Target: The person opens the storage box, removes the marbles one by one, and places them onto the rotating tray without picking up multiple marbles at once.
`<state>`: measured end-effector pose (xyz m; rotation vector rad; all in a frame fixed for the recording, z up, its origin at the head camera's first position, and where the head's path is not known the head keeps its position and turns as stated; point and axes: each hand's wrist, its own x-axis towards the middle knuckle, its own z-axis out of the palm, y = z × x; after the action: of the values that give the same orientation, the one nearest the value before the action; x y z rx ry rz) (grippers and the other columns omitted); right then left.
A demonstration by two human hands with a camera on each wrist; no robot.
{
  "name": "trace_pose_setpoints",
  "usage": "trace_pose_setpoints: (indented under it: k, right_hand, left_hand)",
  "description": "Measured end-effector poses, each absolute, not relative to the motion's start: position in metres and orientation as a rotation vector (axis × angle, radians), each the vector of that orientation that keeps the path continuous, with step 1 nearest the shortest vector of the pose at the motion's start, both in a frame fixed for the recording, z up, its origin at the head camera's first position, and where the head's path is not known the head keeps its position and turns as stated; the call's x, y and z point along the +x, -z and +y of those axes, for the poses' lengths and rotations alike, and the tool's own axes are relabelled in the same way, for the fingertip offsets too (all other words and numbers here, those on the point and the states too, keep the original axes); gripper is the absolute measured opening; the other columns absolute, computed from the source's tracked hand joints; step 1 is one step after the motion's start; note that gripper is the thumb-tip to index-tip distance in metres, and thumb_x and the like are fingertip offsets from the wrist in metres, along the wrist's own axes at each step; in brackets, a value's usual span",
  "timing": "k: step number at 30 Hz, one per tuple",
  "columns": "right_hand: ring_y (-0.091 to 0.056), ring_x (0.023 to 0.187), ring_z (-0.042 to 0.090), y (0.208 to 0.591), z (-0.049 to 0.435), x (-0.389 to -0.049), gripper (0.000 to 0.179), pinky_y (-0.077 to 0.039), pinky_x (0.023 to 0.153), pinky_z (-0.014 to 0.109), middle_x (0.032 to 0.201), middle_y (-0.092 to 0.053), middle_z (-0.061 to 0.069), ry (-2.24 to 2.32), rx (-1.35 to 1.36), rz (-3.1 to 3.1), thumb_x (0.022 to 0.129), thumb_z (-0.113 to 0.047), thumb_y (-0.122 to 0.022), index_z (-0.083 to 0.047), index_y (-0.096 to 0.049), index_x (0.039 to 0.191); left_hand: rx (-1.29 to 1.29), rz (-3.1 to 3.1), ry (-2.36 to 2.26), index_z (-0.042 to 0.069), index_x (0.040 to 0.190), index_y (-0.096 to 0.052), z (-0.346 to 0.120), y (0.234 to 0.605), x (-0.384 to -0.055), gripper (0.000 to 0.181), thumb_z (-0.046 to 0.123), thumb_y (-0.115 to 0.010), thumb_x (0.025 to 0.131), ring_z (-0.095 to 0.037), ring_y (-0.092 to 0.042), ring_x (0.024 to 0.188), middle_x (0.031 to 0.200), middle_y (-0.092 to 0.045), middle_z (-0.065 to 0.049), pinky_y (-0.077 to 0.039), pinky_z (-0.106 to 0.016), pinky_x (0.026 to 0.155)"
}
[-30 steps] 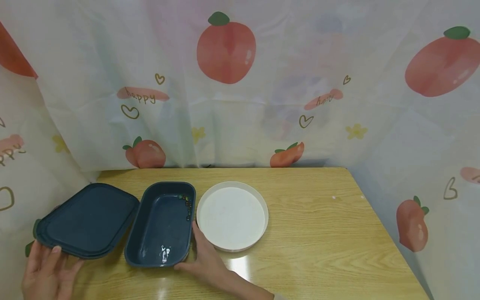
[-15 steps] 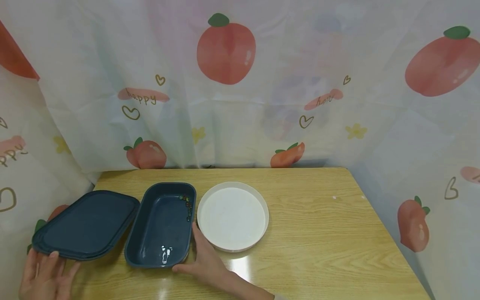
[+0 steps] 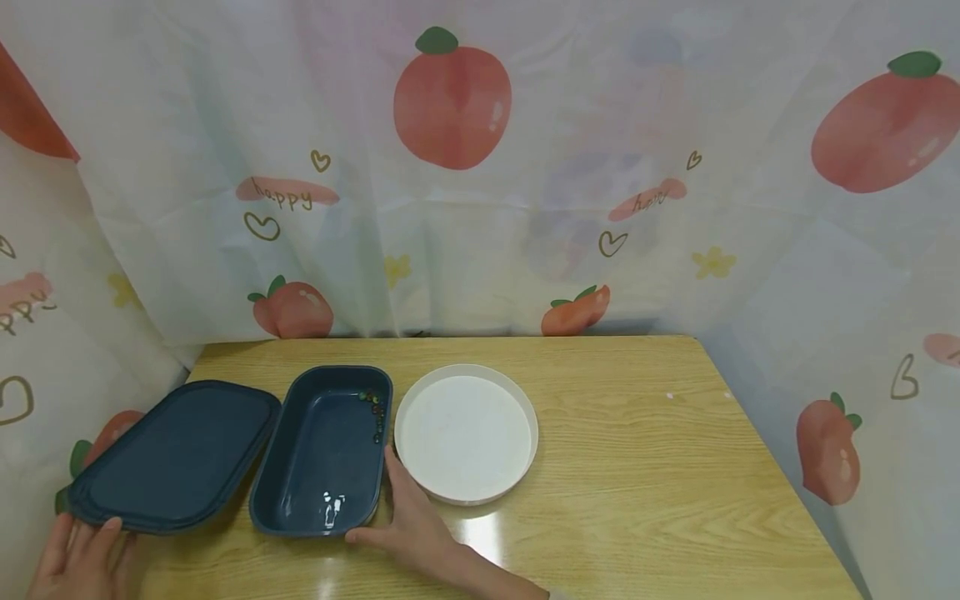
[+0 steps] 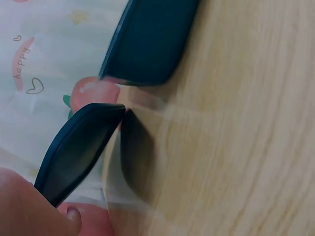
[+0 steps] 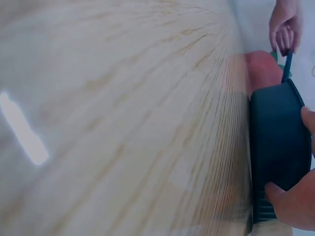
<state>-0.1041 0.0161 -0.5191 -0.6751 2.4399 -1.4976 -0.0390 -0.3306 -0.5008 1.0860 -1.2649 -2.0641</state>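
My left hand (image 3: pixel 78 562) pinches the near left corner of a dark blue flat lid (image 3: pixel 180 454) at the table's left side. The lid slants, with its held end raised off the table; the left wrist view shows its edge over a dark reflection. Beside it stands a deep dark blue rectangular container (image 3: pixel 330 467). Several small green and brown beads (image 3: pixel 375 412) lie inside along its right wall. My right hand (image 3: pixel 412 525) grips the container's near right corner, thumb on the front and fingers along the side; in the right wrist view the thumb (image 5: pixel 278 191) presses the wall.
A round white shallow tray (image 3: pixel 465 433) stands just right of the container. The wooden table (image 3: pixel 637 483) stretches on to the right. A fruit-printed curtain (image 3: pixel 480 250) closes off the back and sides.
My left hand has moved down and slightly left, and the held lid has lowered toward the table with it. The right hand and the container have stayed in place.
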Motion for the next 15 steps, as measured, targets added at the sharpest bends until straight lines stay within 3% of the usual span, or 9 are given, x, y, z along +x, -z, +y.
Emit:
trace_pose_setpoints:
  k: [1, 4, 9, 15]
  right_hand:
    - [-0.019, 0.149, 0.023, 0.519, 0.016, -0.104, 0.122, -0.025, 0.116, 0.039, 0.165, -0.014, 0.008, 1.501, -0.680, 2.440, 0.077, -0.048, -0.085, -0.006, -0.006, 0.160]
    - [-0.019, 0.148, 0.023, 0.519, 0.017, -0.104, 0.122, -0.026, 0.116, 0.040, 0.165, -0.014, 0.008, 1.502, -0.690, 2.446, 0.077, -0.047, -0.085, -0.006, -0.006, 0.160]
    - [-0.018, 0.149, 0.023, 0.519, 0.017, -0.104, 0.121, -0.025, 0.116, 0.039, 0.165, -0.014, 0.008, 1.495, -0.673, 2.441, 0.078, -0.047, -0.085, -0.006, -0.006, 0.160]
    - [-0.017, 0.149, 0.023, 0.518, 0.017, -0.103, 0.121, -0.025, 0.116, 0.039, 0.165, -0.013, 0.009, 1.486, -0.664, 2.444, 0.077, -0.047, -0.085, -0.005, -0.007, 0.160]
  left_hand:
    - [1.125, -1.319, 2.023, 0.038, 0.158, -0.007, -0.330, 0.500, -0.039, 0.083, 0.013, -0.060, 0.099, -0.004, -0.008, 0.148, 0.162, -0.007, 0.016, -0.014, -0.026, 0.116]
    - [1.275, -1.431, 1.907, 0.039, 0.157, -0.014, -0.336, 0.507, -0.039, 0.083, 0.024, -0.067, 0.095, -0.006, -0.013, 0.147, 0.162, -0.012, 0.013, -0.018, -0.020, 0.112]
    - [1.358, -1.560, 1.852, 0.047, 0.153, -0.017, -0.364, 0.541, -0.040, 0.080, 0.029, -0.068, 0.094, -0.007, -0.015, 0.147, 0.160, -0.015, 0.015, -0.020, -0.022, 0.114]
    - [1.483, -1.715, 1.717, 0.046, 0.153, -0.015, -0.372, 0.560, -0.041, 0.075, 0.040, -0.063, 0.096, -0.015, -0.015, 0.149, 0.161, -0.014, 0.010, -0.017, -0.042, 0.119]
